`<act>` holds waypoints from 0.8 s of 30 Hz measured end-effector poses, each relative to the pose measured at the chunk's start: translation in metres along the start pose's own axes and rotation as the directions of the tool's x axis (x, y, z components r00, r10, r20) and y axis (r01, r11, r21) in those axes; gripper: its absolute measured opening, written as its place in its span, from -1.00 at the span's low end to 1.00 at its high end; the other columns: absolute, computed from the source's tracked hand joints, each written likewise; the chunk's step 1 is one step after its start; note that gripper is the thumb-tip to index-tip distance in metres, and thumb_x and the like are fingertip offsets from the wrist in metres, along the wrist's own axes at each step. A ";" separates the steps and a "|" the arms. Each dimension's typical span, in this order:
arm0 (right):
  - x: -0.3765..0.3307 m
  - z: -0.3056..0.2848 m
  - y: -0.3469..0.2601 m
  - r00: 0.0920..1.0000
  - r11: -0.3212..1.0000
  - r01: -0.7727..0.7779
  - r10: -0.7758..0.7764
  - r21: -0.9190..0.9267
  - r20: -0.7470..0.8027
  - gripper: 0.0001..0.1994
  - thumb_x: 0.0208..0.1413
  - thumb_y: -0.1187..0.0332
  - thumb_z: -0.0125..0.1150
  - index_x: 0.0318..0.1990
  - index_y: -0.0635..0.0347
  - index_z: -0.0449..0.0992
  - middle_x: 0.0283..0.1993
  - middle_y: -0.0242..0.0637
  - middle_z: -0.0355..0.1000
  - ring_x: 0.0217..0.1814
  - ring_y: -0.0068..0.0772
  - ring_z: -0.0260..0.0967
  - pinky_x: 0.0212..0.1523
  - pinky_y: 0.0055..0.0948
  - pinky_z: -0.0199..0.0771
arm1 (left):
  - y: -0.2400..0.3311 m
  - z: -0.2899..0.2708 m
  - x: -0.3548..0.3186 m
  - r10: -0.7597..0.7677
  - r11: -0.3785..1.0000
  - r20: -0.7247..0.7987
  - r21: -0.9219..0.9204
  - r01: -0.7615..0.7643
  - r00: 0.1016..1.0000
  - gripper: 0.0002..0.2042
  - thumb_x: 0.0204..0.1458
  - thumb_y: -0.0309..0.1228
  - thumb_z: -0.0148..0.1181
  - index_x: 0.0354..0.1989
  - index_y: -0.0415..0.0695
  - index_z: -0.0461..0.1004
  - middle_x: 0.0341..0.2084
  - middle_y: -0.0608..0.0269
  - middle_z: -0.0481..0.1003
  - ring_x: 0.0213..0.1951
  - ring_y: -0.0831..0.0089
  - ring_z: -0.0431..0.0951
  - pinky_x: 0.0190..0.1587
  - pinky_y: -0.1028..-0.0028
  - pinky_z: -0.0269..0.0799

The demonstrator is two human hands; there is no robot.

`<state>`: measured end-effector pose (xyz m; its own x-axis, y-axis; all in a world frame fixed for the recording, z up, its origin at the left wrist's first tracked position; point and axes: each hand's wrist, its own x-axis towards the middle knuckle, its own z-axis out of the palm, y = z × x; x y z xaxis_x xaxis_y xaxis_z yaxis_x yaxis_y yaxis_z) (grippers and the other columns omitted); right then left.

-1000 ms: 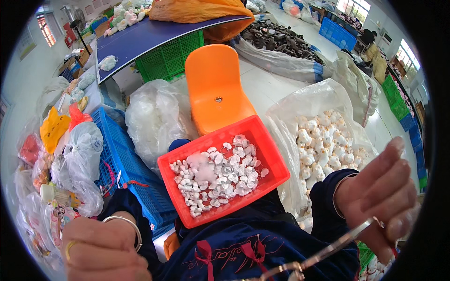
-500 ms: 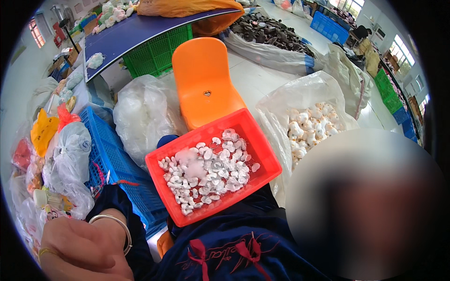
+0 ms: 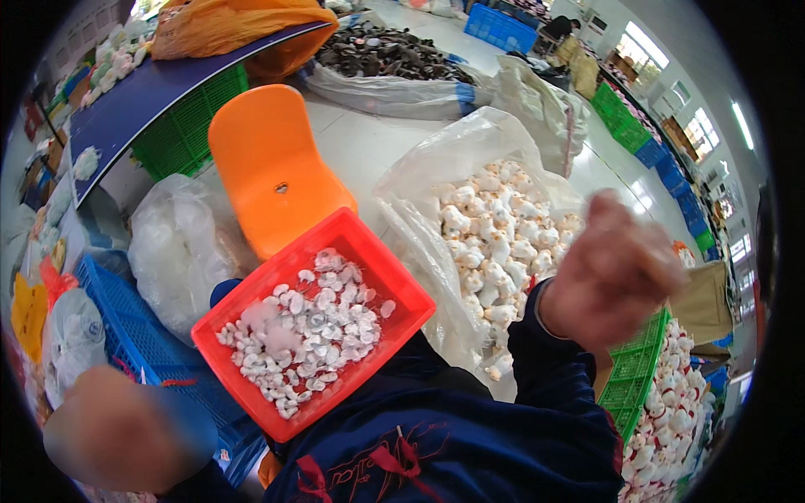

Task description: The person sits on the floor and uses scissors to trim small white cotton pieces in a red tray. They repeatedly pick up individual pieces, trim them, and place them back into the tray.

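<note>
A red plastic tray (image 3: 390,260) rests tilted across my lap, holding many small white oval pieces (image 3: 335,323) and a clump of white fluff (image 3: 281,338). Over the blue crate's near end, at the lower left, is my left hand (image 3: 126,432); it is blurred and its fingers cannot be made out. My right hand (image 3: 616,272) is raised at the right, beside a clear plastic bag (image 3: 407,239) of small white stuffed plush pieces (image 3: 495,239) with tan patches. Motion smears the right hand's curled fingers, so anything in them is hidden.
An orange chair (image 3: 281,159) stands beyond the tray. Left of it are a stuffed clear bag (image 3: 180,268) and a blue crate (image 3: 134,327). A blue table (image 3: 126,126) is at the far left; a green crate (image 3: 633,377) and a white plush heap (image 3: 671,402) lie right.
The view has swung to the right, so the tray and chair appear further left. My right hand and forearm now show beside the plush bag. My left hand remains at the lower left.
</note>
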<state>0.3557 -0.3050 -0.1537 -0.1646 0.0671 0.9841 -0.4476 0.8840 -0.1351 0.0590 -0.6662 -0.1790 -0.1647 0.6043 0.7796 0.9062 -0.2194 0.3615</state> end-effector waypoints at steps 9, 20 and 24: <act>-0.075 -0.004 0.032 0.680 0.690 -0.706 0.724 -0.158 0.121 -0.86 0.23 0.55 0.16 -0.13 0.34 0.61 -0.39 -0.29 0.57 -0.36 -0.55 0.50 -0.30 -0.56 0.47 | -0.039 0.088 -0.011 -0.530 0.834 0.240 -0.027 0.551 0.813 -0.90 0.19 -0.61 0.12 -0.23 -0.31 0.57 -0.47 0.22 0.57 -0.44 0.56 0.53 -0.37 0.57 0.39; -0.122 0.038 0.065 0.485 0.651 -0.714 0.725 -0.257 0.488 -0.82 0.22 0.46 0.29 -0.06 0.29 0.61 -0.20 -0.25 0.61 -0.17 -0.45 0.55 -0.15 -0.48 0.50 | -0.090 0.134 -0.040 -0.547 0.806 0.463 0.066 0.589 0.697 -0.85 0.14 -0.52 0.21 -0.15 -0.27 0.60 -0.32 0.04 0.62 -0.30 0.25 0.63 -0.20 0.40 0.50; -0.122 0.051 0.060 0.390 0.677 -0.659 0.679 -0.327 0.622 -0.82 0.20 0.41 0.29 -0.08 0.25 0.60 -0.20 -0.12 0.55 -0.24 -0.16 0.53 -0.23 -0.33 0.51 | -0.122 0.159 -0.051 -0.392 0.897 0.446 -0.010 0.443 0.804 -0.82 0.16 -0.47 0.19 -0.11 -0.25 0.59 -0.29 0.03 0.62 -0.26 0.14 0.63 -0.17 0.33 0.52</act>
<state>0.3038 -0.2834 -0.2877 -0.9146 0.3392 0.2203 0.0925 0.7056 -0.7025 0.0185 -0.5484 -0.3444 -0.3142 0.9139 0.2571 0.7354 0.0630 0.6747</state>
